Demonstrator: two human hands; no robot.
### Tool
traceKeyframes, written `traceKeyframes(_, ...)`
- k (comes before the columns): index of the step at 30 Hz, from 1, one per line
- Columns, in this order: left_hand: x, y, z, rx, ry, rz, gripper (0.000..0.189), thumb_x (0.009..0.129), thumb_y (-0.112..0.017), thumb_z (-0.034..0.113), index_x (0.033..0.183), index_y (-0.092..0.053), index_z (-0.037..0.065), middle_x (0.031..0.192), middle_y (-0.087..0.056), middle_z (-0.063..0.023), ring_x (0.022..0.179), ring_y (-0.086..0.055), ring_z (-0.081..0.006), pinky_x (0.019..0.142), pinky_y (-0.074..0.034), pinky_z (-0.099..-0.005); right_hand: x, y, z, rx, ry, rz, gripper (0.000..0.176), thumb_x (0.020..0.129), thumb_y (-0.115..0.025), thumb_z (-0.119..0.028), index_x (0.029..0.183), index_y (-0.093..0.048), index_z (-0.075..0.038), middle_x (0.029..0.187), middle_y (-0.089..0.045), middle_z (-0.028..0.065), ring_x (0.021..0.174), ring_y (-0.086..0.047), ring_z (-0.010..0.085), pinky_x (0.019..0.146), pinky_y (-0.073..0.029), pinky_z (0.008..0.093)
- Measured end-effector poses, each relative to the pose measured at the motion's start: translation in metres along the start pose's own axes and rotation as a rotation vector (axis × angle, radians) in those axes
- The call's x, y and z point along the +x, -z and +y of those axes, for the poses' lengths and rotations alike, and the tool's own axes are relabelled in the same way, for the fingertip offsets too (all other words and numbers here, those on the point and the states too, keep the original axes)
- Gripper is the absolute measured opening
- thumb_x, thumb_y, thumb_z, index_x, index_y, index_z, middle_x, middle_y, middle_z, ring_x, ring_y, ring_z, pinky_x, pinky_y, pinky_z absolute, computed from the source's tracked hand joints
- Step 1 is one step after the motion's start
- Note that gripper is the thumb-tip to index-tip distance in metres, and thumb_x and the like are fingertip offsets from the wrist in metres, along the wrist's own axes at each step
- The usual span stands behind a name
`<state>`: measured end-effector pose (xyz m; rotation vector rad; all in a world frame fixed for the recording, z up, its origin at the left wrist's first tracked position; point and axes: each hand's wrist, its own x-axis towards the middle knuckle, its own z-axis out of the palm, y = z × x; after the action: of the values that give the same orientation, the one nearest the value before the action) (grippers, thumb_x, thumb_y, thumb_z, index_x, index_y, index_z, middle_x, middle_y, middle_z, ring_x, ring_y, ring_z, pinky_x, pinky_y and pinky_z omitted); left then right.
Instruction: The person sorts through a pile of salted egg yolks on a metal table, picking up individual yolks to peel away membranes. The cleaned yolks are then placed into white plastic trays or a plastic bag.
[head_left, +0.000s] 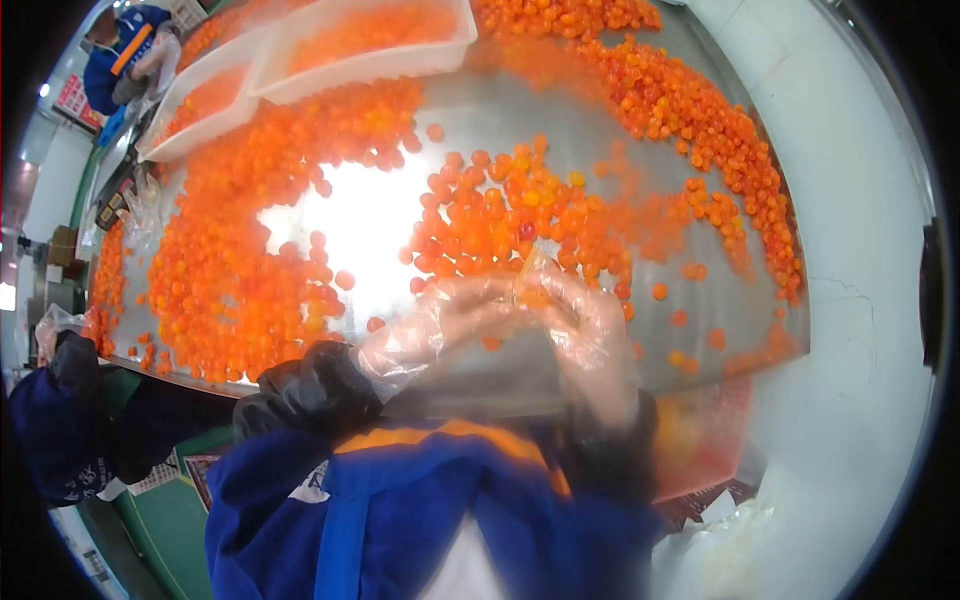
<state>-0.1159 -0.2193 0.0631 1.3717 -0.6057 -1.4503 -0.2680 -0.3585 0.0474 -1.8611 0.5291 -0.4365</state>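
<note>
Loose orange egg yolks (475, 215), round and shiny, lie in a patch on the metal table (450, 385) just beyond my hands. Both hands wear clear plastic gloves and meet low over the near side of this patch. My left hand (445, 312) reaches in from the left, fingers pressed together and their tips at my right hand. Curled inward, my right hand (588, 325) has its thumb and fingers closed around an orange yolk (533, 297). Glare and blur partly hide the fingertips, and I cannot make out what the left fingers hold.
White plastic tubs (370, 65) full of yolks stand at the back left. Dense yolk heaps (230, 250) cover the left side; another band (700, 120) runs along the right edge. A co-worker (125, 65) stands far left, and another person's sleeve (60, 420) is near left. A red crate (700, 430) sits below right.
</note>
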Motion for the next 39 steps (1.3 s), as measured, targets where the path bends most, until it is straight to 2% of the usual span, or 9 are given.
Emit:
traceKeyframes(3,-0.005,-0.003,0.000,-0.106,-0.032,0.023,0.036,0.105,-0.054,0.028,0.133,-0.059,0.006,0.106,-0.070,-0.0043,0.096,-0.064,-0.0097,0.078,-0.046,-0.0258,0.004,-0.006,0.006,0.284,-0.058,-0.010,0.025,0.091,-0.067,0.000,0.115,-0.066,0.004,0.106,-0.074,0.0173,0.095,-0.072,0.0195,0.085,-0.055,0.0319)
traceKeyframes(6,-0.014,-0.006,0.008,-0.158,-0.058,0.041,0.040,0.106,-0.053,0.033,0.134,-0.057,0.004,0.107,-0.071,-0.0071,0.098,-0.065,-0.0128,0.085,-0.047,-0.0287,0.001,-0.007,-0.019,0.513,-0.214,-0.009,0.023,0.094,-0.066,-0.001,0.115,-0.065,0.006,0.100,-0.074,0.0138,0.094,-0.068,0.0124,0.083,-0.054,0.0293)
traceKeyframes(15,-0.011,-0.008,0.000,-0.108,-0.104,0.071,0.043,0.107,-0.053,0.034,0.133,-0.059,0.001,0.111,-0.069,-0.0070,0.105,-0.062,-0.0147,0.089,-0.048,-0.0298,-0.006,-0.010,0.004,0.342,-0.031,-0.054,0.025,0.091,-0.062,0.004,0.116,-0.067,0.001,0.094,-0.073,0.0112,0.083,-0.070,0.0131,0.077,-0.055,0.0285)
traceKeyframes(18,-0.012,-0.007,0.000,-0.088,-0.103,0.042,0.042,0.106,-0.054,0.033,0.134,-0.059,0.002,0.110,-0.068,-0.0050,0.105,-0.061,-0.0133,0.089,-0.047,-0.0285,-0.009,-0.011,0.004,0.382,-0.124,-0.063,0.024,0.094,-0.060,0.001,0.117,-0.065,0.006,0.104,-0.070,0.0126,0.086,-0.066,0.0169,0.083,-0.053,0.0304)
traceKeyframes(22,-0.013,-0.009,0.002,-0.112,-0.068,0.059,0.041,0.106,-0.054,0.033,0.134,-0.059,0.002,0.110,-0.068,-0.0039,0.104,-0.061,-0.0125,0.089,-0.046,-0.0277,-0.010,-0.012,0.000,0.453,-0.157,-0.037,0.025,0.091,-0.060,0.004,0.115,-0.066,0.006,0.104,-0.071,0.0134,0.087,-0.067,0.0182,0.083,-0.054,0.0312)
traceKeyframes(25,-0.010,-0.009,-0.001,-0.084,-0.080,0.050,0.040,0.106,-0.054,0.031,0.133,-0.060,0.003,0.110,-0.068,-0.0031,0.103,-0.061,-0.0122,0.089,-0.046,-0.0282,-0.012,-0.014,0.008,0.431,-0.080,0.032,0.023,0.090,-0.063,0.004,0.112,-0.069,0.004,0.094,-0.074,0.0094,0.085,-0.070,0.0145,0.079,-0.055,0.0284)
traceKeyframes(31,0.001,-0.006,-0.016,-0.029,-0.140,0.029,0.035,0.106,-0.050,0.019,0.133,-0.059,0.000,0.109,-0.067,-0.0041,0.101,-0.061,-0.0128,0.092,-0.047,-0.0305,-0.018,-0.013,0.011,0.545,-0.225,0.093,0.024,0.091,-0.062,0.000,0.113,-0.070,0.005,0.096,-0.073,0.0098,0.086,-0.068,0.0150,0.082,-0.054,0.0291)
traceKeyframes(33,0.002,-0.005,-0.018,-0.069,-0.118,-0.010,0.032,0.106,-0.049,0.017,0.132,-0.060,0.002,0.117,-0.063,-0.0017,0.106,-0.054,-0.0096,0.094,-0.045,-0.0289,-0.020,-0.013,0.002,0.624,-0.332,0.178,0.023,0.093,-0.063,-0.002,0.113,-0.070,0.005,0.096,-0.073,0.0097,0.085,-0.067,0.0145,0.083,-0.053,0.0295)
traceKeyframes(39,0.001,-0.008,-0.017,-0.079,-0.125,-0.013,0.036,0.105,-0.048,0.014,0.137,-0.057,0.001,0.121,-0.062,-0.0034,0.109,-0.053,-0.0094,0.097,-0.045,-0.0293,-0.023,-0.017,0.024,0.561,-0.213,0.168,0.022,0.096,-0.062,-0.002,0.115,-0.067,0.006,0.097,-0.072,0.0105,0.086,-0.069,0.0166,0.083,-0.056,0.0307)
